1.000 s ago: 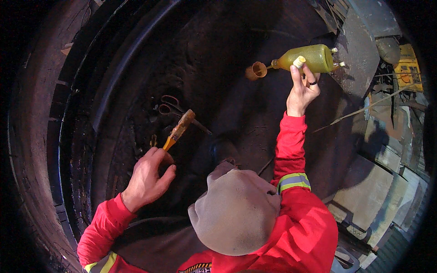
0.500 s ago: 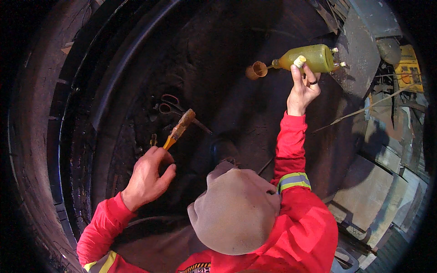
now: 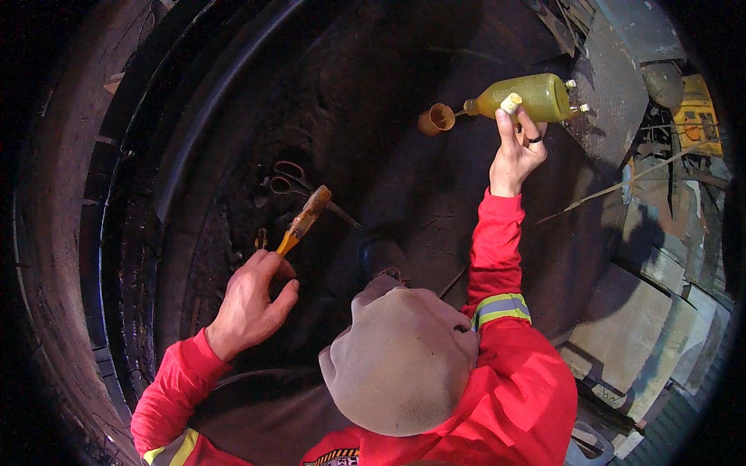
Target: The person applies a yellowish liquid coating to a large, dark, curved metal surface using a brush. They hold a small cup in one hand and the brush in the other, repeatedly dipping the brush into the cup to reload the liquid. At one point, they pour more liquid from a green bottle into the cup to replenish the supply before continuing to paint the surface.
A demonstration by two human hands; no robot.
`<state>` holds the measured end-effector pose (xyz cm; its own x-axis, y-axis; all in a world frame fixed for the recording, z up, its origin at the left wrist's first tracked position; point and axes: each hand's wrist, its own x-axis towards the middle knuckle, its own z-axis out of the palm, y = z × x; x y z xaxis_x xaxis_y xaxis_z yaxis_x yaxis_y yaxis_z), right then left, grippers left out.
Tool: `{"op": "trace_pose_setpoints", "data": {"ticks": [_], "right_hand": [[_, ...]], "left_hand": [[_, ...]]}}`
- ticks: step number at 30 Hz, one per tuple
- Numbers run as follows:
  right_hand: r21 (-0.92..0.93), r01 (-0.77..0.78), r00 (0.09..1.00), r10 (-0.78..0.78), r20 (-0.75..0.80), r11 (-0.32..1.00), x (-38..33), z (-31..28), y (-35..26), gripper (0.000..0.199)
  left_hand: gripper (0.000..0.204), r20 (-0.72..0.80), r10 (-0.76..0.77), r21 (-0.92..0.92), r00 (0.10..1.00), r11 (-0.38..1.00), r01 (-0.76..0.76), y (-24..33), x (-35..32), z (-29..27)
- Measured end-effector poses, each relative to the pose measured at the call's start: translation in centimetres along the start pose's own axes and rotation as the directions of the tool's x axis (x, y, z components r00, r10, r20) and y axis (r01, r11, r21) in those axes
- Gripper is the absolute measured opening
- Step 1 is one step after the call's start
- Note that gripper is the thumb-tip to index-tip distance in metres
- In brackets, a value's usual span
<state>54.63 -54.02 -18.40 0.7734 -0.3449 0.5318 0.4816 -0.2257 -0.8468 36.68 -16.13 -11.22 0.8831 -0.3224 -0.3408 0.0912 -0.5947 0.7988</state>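
My left hand (image 3: 255, 303) is closed around the yellow handle of a brush-like tool (image 3: 308, 220); its broad end is coated in brown. Just beyond that end lie scissors (image 3: 289, 179) with dark red-and-grey handles. At the upper right, my right hand (image 3: 519, 155) is raised against a yellow-green bottle (image 3: 528, 97) lying on its side. Its thumb and fingers pinch a small pale cylinder (image 3: 510, 103) in front of the bottle. The narrow neck points left, with a thin stem running to a small brown cup (image 3: 437, 119). Two pale stoppers stick out of the bottle's base.
A grey-brown cap (image 3: 404, 361) covers the lower middle. Dark curved metal rims (image 3: 148, 194) sweep down the left side. To the right are boards (image 3: 622, 334), a thin stick (image 3: 622, 186) and a yellow box (image 3: 695, 116). The dark surface between the hands is dirty.
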Motion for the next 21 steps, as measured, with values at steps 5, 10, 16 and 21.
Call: {"op": "trace_pose_setpoints", "data": {"ticks": [5, 10, 16, 21], "right_hand": [[0.011, 0.021, 1.000, -0.021, 0.002, 1.000, -0.04, 0.26, -0.12, 0.024], [-0.004, 0.037, 0.999, -0.037, 0.017, 0.999, 0.08, 0.18, 0.10, 0.024], [-0.015, 0.023, 1.000, -0.023, 0.014, 1.000, 0.06, 0.16, 0.14, 0.024], [-0.015, 0.016, 1.000, -0.016, 0.006, 1.000, -0.04, 0.29, 0.21, 0.024]], "left_hand": [[0.015, 0.024, -0.044, -0.007, 0.999, 0.999, 0.044, 0.46, 0.07, -0.26], [0.015, 0.012, -0.017, -0.015, 1.000, 1.000, 0.018, 0.12, 0.08, -0.12], [0.015, 0.039, -0.050, -0.021, 0.998, 0.998, 0.051, 0.31, 0.21, -0.31], [0.015, 0.029, -0.034, -0.026, 0.999, 0.999, 0.035, -0.05, 0.18, -0.24]]}}
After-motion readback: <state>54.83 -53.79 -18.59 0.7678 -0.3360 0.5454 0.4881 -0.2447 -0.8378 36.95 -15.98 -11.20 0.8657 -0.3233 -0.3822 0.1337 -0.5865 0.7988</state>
